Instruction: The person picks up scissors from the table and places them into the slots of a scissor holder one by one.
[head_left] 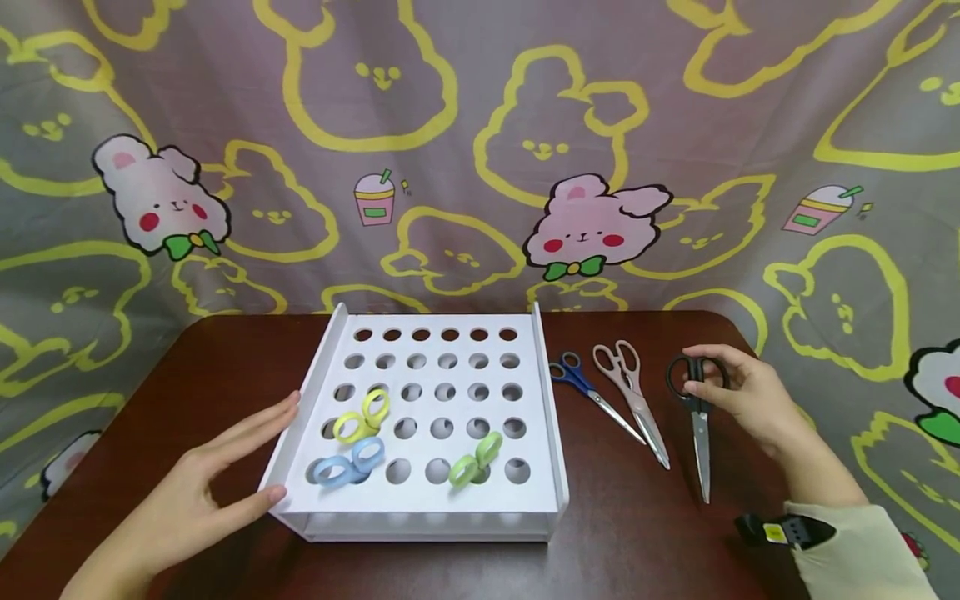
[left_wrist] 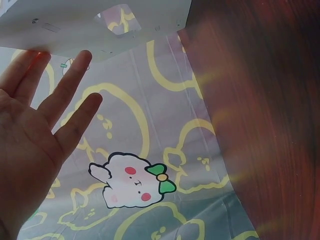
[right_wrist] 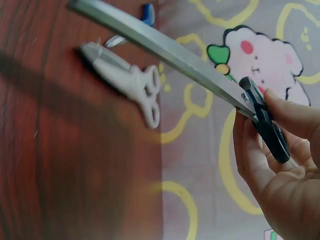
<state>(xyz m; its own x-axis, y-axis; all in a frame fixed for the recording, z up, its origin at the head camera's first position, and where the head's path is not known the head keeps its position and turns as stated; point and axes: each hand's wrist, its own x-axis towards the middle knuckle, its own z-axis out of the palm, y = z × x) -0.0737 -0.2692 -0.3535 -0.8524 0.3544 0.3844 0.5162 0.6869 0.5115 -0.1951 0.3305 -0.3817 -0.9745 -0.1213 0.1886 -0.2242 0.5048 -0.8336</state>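
My right hand (head_left: 750,400) pinches black-handled scissors (head_left: 701,442) by the handles, blades pointing down toward me in the head view. In the right wrist view, thumb and fingers grip the black handle (right_wrist: 270,127). My left hand (head_left: 202,483) has its fingers extended, fingertips at the left side wall of a white rack (head_left: 420,498) with rows of round holes. Yellow-handled scissors (head_left: 362,418), light blue-handled scissors (head_left: 349,463) and green-handled scissors (head_left: 477,461) stand in the rack's nearer holes, their blades hidden below the top.
Right of the rack, blue-handled scissors (head_left: 596,396) and pale pink-handled scissors (head_left: 632,400) lie side by side on the dark brown table (head_left: 630,542). A patterned curtain (head_left: 465,167) with cartoon rabbits hangs behind the table. A black strap (head_left: 802,531) circles the right wrist.
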